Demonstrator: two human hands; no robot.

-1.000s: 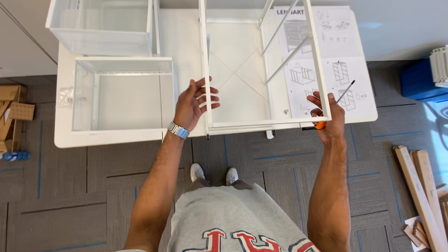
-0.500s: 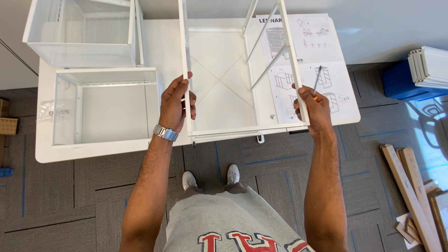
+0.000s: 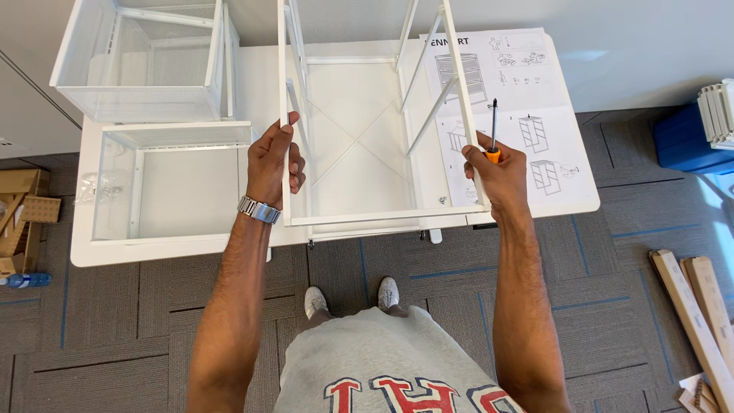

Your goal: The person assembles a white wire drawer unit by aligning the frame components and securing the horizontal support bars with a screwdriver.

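Frame [image 3: 382, 218] of white metal stands on the white table [image 3: 176, 248], its 2 near uprights held 1 in each hand. Left hand [image 3: 274, 162] is wrapped around the left upright, fingers closed on the rail with the thumb tip toward the top, a metal watch at the wrist. Right hand [image 3: 497, 172] clamps the right upright and in the same grip pins a screwdriver [image 3: 493, 130] with an orange collar, whose dark shaft points away from the body, up along the rail.

Long axis of the frame runs away from the person, from the near crossbar at the table edge toward the far wall; both hands sit equally near to it, at matching height on opposite rails. Thin diagonal braces cross inside the frame, between the hands.

Beside the left hand lies a mesh basket [image 3: 172, 180], and a second mesh basket [image 3: 145, 57] sits beyond it. An instruction sheet [image 3: 535, 115] lies under and beside the right rail.

Far end of the frame is cut off at the top edge. Small fasteners near the lower right corner are too small to make out, and the screwdriver's handle is hidden in the palm.
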